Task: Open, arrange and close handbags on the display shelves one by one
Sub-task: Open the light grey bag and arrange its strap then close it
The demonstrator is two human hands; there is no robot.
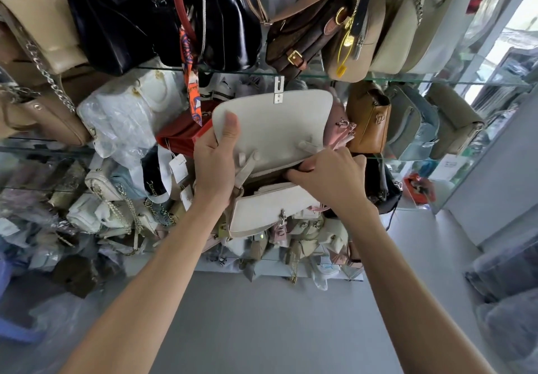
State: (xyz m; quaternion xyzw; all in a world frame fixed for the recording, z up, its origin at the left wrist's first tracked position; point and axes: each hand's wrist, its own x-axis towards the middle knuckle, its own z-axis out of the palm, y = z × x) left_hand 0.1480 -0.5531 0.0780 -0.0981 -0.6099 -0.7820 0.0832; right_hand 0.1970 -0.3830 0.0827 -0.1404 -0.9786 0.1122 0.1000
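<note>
A cream white handbag (276,210) is held up in front of the glass shelves, its flap (276,123) lifted open with a silver clasp at the flap's top edge. My left hand (217,164) grips the bag's left side, thumb pressed on the inside of the flap. My right hand (329,178) has its fingers curled at the bag's open zipped mouth, pinching its edge. The dark inside of the bag shows between my hands.
Glass shelves (407,78) are packed with handbags: black ones (163,15) and a brown one (305,39) on top, a red one (183,135), a tan one (368,117) and a blue-grey one (410,123) in the middle, several small pale bags lower. Grey floor (262,330) lies below.
</note>
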